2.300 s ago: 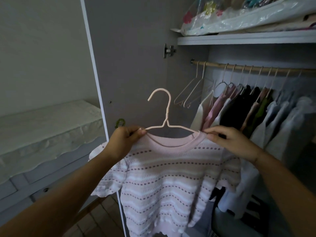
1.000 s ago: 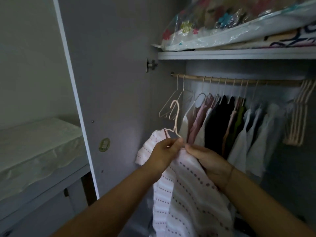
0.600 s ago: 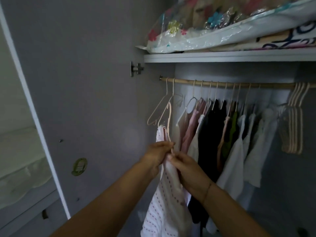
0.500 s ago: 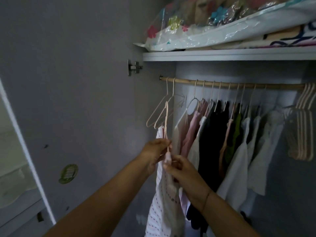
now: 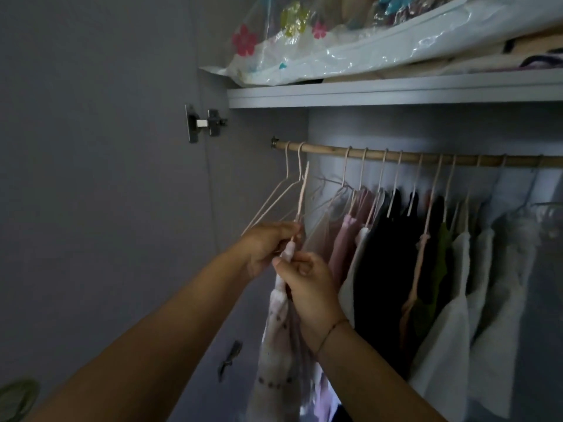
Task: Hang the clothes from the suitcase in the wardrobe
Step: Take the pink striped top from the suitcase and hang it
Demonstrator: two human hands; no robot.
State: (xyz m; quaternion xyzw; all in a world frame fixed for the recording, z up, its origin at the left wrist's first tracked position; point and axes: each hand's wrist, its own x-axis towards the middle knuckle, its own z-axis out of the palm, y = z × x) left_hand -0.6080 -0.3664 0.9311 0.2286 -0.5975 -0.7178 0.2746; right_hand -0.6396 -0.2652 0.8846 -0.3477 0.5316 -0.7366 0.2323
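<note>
The sweater (image 5: pixel 275 345) is pale pink and white with rows of dark dots, on a pink hanger (image 5: pixel 301 193). The rail (image 5: pixel 457 158) is tan; the door (image 5: pixel 106 178) and shelf (image 5: pixel 396 89) are grey. Along the rail hang a pink top (image 5: pixel 344 239), a black top (image 5: pixel 384 269), a green top (image 5: pixel 438 269) and a white top (image 5: pixel 447 345). The clear bag (image 5: pixel 304 50) bears pink and yellow flowers.

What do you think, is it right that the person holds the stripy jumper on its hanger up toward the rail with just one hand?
Not one hand: both. The head view shows the left hand gripping the hanger at its base and the right hand pinching the stripy jumper just below, held up toward the rail.
</note>
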